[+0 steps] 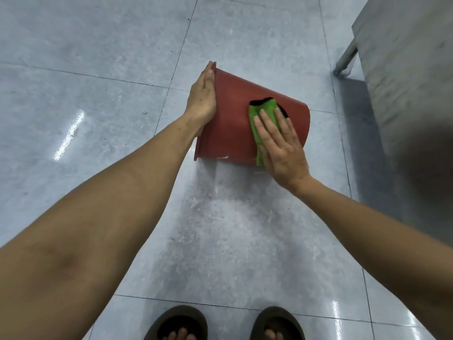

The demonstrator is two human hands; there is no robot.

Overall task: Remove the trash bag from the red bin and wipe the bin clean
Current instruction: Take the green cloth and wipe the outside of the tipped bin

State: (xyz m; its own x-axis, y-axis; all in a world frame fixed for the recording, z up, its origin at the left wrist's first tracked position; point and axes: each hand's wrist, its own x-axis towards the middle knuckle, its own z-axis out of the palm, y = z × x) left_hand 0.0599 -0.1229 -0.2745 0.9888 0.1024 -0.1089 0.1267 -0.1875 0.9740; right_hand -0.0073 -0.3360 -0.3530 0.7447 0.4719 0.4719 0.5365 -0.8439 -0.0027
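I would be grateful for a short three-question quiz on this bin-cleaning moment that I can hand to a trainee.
1. True or false: the red bin stands upright on the floor.
2. Multiple choice: what does the right hand do? A) hangs idle, B) presses a green cloth flat against the bin's outer wall, C) pulls out a trash bag.
3. Short answer: where does the left hand hold the bin?

Key
1. False: it is tipped on its side, rim to the left.
2. B.
3. At the rim, by the open end; whether fingers curl inside is hidden.
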